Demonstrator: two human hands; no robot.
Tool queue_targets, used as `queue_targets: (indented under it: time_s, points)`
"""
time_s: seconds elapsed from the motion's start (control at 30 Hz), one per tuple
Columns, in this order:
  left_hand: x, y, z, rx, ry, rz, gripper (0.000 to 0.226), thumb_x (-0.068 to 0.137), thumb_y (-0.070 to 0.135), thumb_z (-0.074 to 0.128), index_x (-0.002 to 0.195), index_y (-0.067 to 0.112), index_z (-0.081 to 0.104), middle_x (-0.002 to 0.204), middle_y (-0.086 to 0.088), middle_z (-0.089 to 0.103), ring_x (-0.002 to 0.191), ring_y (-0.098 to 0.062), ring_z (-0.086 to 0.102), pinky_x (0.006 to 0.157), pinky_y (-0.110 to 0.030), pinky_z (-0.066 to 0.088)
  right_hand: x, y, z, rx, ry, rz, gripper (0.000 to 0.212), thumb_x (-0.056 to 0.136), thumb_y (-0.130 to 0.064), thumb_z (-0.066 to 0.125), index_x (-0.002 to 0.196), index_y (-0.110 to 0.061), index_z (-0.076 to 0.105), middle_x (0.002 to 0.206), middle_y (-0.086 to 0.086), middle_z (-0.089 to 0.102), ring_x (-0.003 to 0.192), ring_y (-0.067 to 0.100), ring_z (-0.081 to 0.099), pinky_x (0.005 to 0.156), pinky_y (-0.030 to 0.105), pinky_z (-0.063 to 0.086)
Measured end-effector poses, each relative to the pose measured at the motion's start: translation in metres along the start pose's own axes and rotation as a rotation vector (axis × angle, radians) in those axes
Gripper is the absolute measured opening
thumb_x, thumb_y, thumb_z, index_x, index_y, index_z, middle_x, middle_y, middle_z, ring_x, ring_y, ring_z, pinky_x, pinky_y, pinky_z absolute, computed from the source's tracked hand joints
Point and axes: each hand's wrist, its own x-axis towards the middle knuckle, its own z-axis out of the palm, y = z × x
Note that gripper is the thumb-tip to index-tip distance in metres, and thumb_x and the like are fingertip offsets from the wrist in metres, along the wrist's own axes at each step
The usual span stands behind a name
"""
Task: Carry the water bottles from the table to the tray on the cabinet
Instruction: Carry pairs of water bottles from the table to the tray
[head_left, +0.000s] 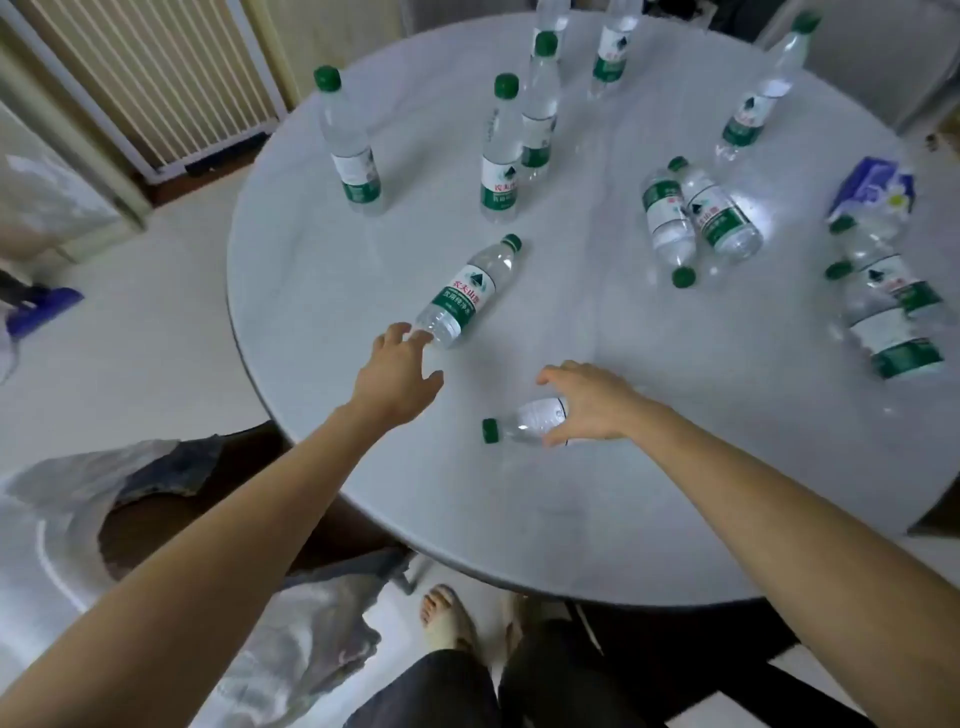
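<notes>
Several clear water bottles with green caps and green labels are spread over a round white table (623, 467). One bottle (465, 293) lies on its side near the left edge; the fingertips of my left hand (397, 376) touch its base, fingers stretched out. A second lying bottle (524, 422) points its cap to the left, and my right hand (589, 402) curls over its body with the thumb beneath. Upright bottles stand farther back (349, 143) (501, 156). Neither tray nor cabinet is in view.
Two bottles lie side by side at the centre right (696, 215), more lie at the right edge (893, 306) beside a blue-white tissue pack (872, 189). A chair with draped cloth (171, 499) stands at the lower left. My feet show below the table's near edge.
</notes>
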Motion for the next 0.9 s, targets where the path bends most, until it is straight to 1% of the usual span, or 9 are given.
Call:
queue_targets:
  time_s: [0.1,0.2,0.3,0.43,0.57,0.67,0.77,0.83,0.9]
  points:
    - [0.014,0.001,0.016,-0.064,0.074,-0.057,0.068,0.092,0.027,0.06,0.149,0.014,0.026,0.158,-0.013,0.013,0.145,-0.032,0.016,0.107,-0.047,0.037,0.005,0.013,0.018,-0.22,0.008,-0.002,0.085,0.063,-0.043,0.081,0.135,-0.023,0.039,0.126,0.001,0.05,0.118,0.025,0.05,0.09,0.032,0.041]
    - [0.023,-0.001,0.028,-0.111,0.153,-0.049,0.074,0.091,0.027,0.062,0.151,0.011,0.021,0.158,-0.017,0.01,0.146,-0.034,0.011,0.111,-0.047,0.032,0.008,0.023,0.035,-0.338,0.093,-0.058,0.073,0.071,-0.044,0.073,0.131,-0.019,0.041,0.123,0.001,0.05,0.115,0.023,0.051,0.084,0.032,0.038]
    - [0.049,0.003,0.029,-0.106,0.187,-0.019,0.078,0.088,0.029,0.065,0.151,0.013,0.021,0.158,-0.017,0.013,0.146,-0.034,0.014,0.114,-0.048,0.028,0.019,0.031,0.037,-0.324,0.133,-0.119,0.065,0.072,-0.046,0.069,0.123,-0.015,0.044,0.117,0.001,0.054,0.11,0.023,0.054,0.081,0.031,0.039]
    - [0.105,0.024,0.028,-0.067,0.158,-0.02,0.088,0.083,0.04,0.069,0.151,0.015,0.019,0.155,-0.015,0.022,0.142,-0.034,0.024,0.114,-0.049,0.028,0.03,0.039,0.039,-0.275,0.132,-0.142,0.06,0.069,-0.042,0.068,0.116,-0.011,0.047,0.111,0.004,0.058,0.107,0.025,0.056,0.076,0.031,0.041]
    - [0.159,0.045,0.037,0.008,0.048,-0.117,0.098,0.079,0.05,0.07,0.151,0.016,0.013,0.147,-0.013,0.034,0.133,-0.035,0.037,0.105,-0.049,0.033,0.035,0.044,0.039,-0.284,0.123,-0.175,0.071,0.07,-0.045,0.068,0.128,-0.01,0.044,0.121,0.005,0.057,0.116,0.025,0.054,0.09,0.033,0.044]
    - [0.171,0.048,0.05,0.09,0.016,-0.192,0.099,0.078,0.05,0.071,0.15,0.017,0.011,0.139,-0.015,0.04,0.124,-0.038,0.044,0.097,-0.049,0.039,0.035,0.046,0.039,-0.291,0.178,-0.216,0.068,0.07,-0.044,0.069,0.124,-0.009,0.048,0.116,0.007,0.06,0.111,0.026,0.057,0.083,0.033,0.043]
    - [0.166,0.037,0.063,0.152,0.109,-0.196,0.087,0.08,0.044,0.07,0.146,0.018,0.02,0.128,-0.016,0.049,0.112,-0.039,0.052,0.085,-0.045,0.043,0.036,0.046,0.04,-0.287,0.202,-0.239,0.065,0.069,-0.043,0.069,0.121,-0.008,0.05,0.109,0.007,0.062,0.104,0.027,0.06,0.076,0.031,0.04]
    - [0.159,0.031,0.065,0.104,0.126,-0.204,0.077,0.079,0.044,0.069,0.139,0.019,0.029,0.12,-0.015,0.056,0.105,-0.038,0.057,0.08,-0.041,0.043,0.036,0.046,0.038,-0.282,0.196,-0.235,0.065,0.071,-0.044,0.067,0.122,-0.011,0.047,0.11,0.005,0.061,0.105,0.027,0.058,0.074,0.03,0.036]
    - [0.15,0.025,0.062,0.019,0.096,-0.227,0.071,0.077,0.046,0.068,0.134,0.023,0.033,0.114,-0.009,0.06,0.102,-0.035,0.059,0.077,-0.037,0.04,0.036,0.044,0.037,-0.289,0.185,-0.222,0.065,0.072,-0.045,0.066,0.124,-0.012,0.045,0.111,0.003,0.06,0.105,0.026,0.058,0.074,0.031,0.037]
